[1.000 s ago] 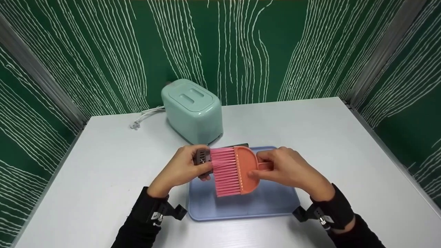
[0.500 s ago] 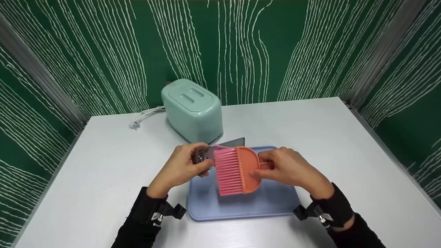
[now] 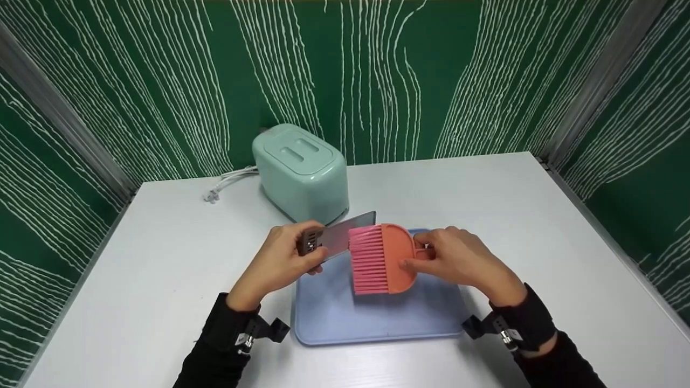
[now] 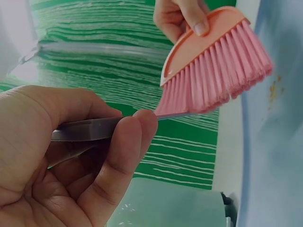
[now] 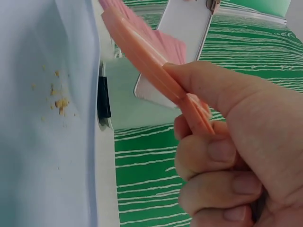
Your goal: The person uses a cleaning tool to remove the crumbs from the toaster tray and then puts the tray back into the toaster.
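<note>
My left hand (image 3: pixel 285 250) pinches the dark slotted end of a thin flat metal crumb tray (image 3: pixel 345 231), which slants up to the right. A small orange hand brush (image 3: pixel 400 258) with pink bristles is gripped near its handle by my right hand (image 3: pixel 458 256), the thumb lying on the brush's body. In the left wrist view, the bristles (image 4: pixel 213 78) meet the crumb tray's surface near its edge. Below both hands is a shallow blue tray (image 3: pixel 323 323). Yellow-brown crumbs (image 5: pixel 61 105) lie scattered on it in the right wrist view.
Behind the left hand stands a mint-green toaster (image 3: pixel 302 167), its white cord and plug (image 3: pixel 213 195) lying to its left. Green walls with white streaks enclose the white table (image 3: pixel 161 258) at the back and sides.
The brush has moved to the right and slightly up across the crumb tray, uncovering more of its plate. The crumb tray's far end has tilted upward. The left hand has barely shifted.
</note>
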The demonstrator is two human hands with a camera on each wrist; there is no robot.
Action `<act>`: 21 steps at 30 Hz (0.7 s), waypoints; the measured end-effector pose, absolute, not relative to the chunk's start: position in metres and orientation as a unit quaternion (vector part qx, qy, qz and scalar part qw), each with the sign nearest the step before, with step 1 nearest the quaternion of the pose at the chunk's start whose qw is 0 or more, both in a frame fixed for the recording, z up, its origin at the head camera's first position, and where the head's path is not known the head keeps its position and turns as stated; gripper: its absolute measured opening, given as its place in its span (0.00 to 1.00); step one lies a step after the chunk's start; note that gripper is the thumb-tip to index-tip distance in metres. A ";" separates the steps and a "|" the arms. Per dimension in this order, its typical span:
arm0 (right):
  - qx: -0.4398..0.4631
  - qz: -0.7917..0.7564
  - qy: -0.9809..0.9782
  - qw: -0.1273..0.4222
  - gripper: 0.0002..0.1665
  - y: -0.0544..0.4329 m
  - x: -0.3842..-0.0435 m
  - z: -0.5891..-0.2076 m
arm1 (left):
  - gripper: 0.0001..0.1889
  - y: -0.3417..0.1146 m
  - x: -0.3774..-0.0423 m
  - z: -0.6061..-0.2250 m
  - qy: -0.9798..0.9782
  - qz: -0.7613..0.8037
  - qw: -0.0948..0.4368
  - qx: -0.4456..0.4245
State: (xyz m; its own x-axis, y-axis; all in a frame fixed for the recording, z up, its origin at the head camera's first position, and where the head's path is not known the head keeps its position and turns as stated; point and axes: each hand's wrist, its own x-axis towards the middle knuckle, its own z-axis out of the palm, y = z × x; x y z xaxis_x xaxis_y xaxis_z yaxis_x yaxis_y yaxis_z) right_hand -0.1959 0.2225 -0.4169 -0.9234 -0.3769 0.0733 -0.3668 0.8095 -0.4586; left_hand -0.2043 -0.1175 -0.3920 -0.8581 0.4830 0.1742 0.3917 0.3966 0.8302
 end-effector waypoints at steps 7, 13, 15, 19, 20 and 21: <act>-0.175 -0.229 0.957 0.024 0.23 0.231 -0.197 -0.415 | 0.09 -0.120 -0.202 -0.388 0.836 0.481 0.033 0.262; -0.169 -0.222 0.959 0.045 0.25 0.237 -0.197 -0.413 | 0.09 -0.120 -0.201 -0.386 0.841 0.473 0.029 0.263; -0.162 -0.224 0.960 0.055 0.26 0.239 -0.197 -0.412 | 0.09 -0.120 -0.200 -0.385 0.844 0.466 0.026 0.263; -0.151 -0.229 0.959 0.075 0.26 0.242 -0.196 -0.410 | 0.10 -0.119 -0.199 -0.384 0.855 0.447 0.018 0.264; -0.151 -0.228 0.958 0.080 0.25 0.243 -0.196 -0.409 | 0.10 -0.119 -0.199 -0.384 0.857 0.443 0.018 0.264; -0.152 -0.228 0.958 0.084 0.25 0.243 -0.195 -0.408 | 0.10 -0.119 -0.199 -0.384 0.858 0.440 0.018 0.264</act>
